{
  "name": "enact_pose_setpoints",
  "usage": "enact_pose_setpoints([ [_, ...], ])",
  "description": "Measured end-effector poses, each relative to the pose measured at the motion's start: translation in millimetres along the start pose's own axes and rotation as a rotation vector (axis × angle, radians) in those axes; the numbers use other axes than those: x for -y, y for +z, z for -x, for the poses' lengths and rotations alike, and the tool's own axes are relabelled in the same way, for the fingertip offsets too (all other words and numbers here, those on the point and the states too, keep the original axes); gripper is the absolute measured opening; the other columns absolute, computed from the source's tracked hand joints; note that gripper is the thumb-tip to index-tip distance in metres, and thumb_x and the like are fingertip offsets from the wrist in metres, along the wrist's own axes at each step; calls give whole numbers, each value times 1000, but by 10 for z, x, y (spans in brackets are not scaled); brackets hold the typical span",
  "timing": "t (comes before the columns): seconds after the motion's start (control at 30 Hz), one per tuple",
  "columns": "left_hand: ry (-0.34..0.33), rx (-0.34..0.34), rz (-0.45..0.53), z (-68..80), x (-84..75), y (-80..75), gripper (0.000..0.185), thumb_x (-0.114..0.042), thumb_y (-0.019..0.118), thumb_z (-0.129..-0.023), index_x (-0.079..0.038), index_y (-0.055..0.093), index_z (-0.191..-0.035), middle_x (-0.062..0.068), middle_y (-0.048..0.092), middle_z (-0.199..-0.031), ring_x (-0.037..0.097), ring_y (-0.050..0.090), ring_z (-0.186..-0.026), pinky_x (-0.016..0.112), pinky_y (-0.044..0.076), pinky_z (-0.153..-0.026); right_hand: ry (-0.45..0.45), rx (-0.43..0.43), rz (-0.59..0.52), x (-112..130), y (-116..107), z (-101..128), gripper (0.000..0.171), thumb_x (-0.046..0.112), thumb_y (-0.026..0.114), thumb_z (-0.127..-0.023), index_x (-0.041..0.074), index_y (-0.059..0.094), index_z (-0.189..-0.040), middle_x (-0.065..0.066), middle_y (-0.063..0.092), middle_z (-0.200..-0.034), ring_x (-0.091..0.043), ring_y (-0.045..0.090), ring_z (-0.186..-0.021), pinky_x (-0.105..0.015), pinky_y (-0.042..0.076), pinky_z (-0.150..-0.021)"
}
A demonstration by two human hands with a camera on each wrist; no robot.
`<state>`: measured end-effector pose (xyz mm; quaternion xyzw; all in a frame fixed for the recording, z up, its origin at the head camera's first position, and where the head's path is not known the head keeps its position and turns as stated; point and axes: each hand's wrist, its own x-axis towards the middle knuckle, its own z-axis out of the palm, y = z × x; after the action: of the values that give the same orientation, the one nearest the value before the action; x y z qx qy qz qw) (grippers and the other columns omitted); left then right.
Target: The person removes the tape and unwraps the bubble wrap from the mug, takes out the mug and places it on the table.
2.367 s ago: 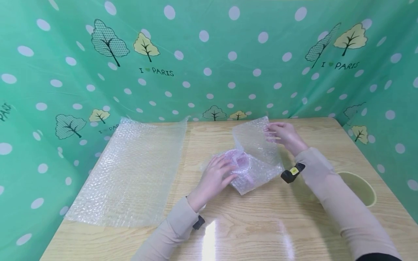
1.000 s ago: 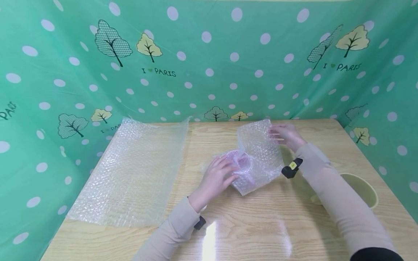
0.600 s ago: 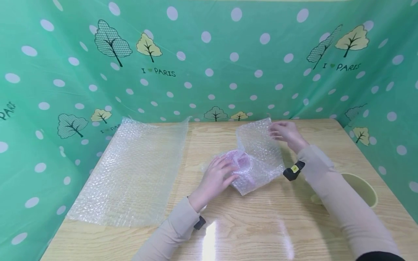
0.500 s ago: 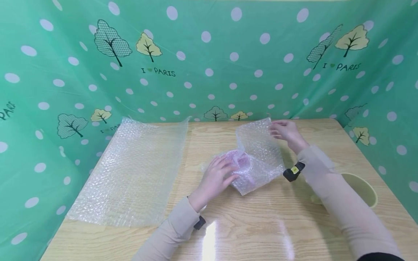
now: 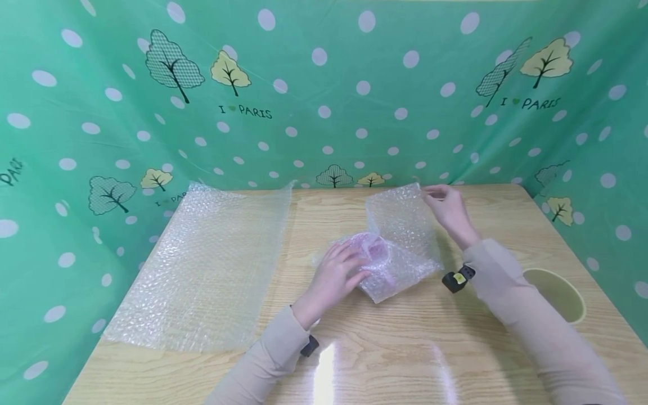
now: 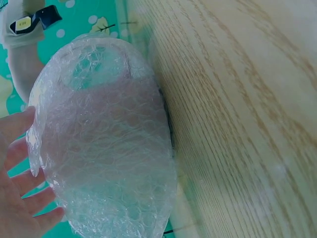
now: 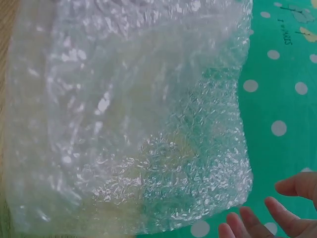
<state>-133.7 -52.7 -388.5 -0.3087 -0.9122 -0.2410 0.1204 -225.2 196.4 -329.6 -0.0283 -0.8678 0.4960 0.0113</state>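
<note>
Head view: left hand [image 5: 334,277] presses wrapped bundle [image 5: 377,263]; right hand [image 5: 448,205] pinches bubble wrap [image 5: 400,222]; backdrop [image 5: 324,84] reads "I PARIS".

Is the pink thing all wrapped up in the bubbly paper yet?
Partly. The pink thing already sits under a layer of the bubble wrap, and the left hand presses on it. The far flap stands up loose, with the right hand at its top corner. That flap isn't folded over yet. A second sheet lies flat, unused.
</note>
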Motion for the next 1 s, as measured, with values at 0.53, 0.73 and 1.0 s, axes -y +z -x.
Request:
enact_pose_setpoints([
  [0.53, 16, -20, -8, 9, 15, 14, 28, -34, 58, -83, -15, 64, -103, 6, 56, -118, 27, 39, -122, 42, 23, -106, -142, 8, 20, 73, 136, 313, 31, 11, 49, -89, -5, 51, -115, -23, 54, -113, -33, 53, -99, -42, 45, -87],
  [0.73, 24, -29, -5, 9, 19, 18, 27, -33, 59, -82, -15, 64, -103, 6, 57, -116, 27, 40, -121, 42, 24, -106, -224, 15, 8, 64, 200, 438, 28, 9, 50, -88, -8, 53, -110, -24, 56, -109, -32, 55, -96, -39, 47, -85],
  [1.0, 30, -33, -7, 7, 21, 21, 27, -32, 59, -82, -14, 64, -102, 6, 58, -116, 28, 40, -121, 43, 25, -105, -316, 34, 9, 20, 300, 581, 25, 5, 54, -86, -7, 54, -108, -24, 58, -104, -31, 57, -92, -35, 50, -80],
])
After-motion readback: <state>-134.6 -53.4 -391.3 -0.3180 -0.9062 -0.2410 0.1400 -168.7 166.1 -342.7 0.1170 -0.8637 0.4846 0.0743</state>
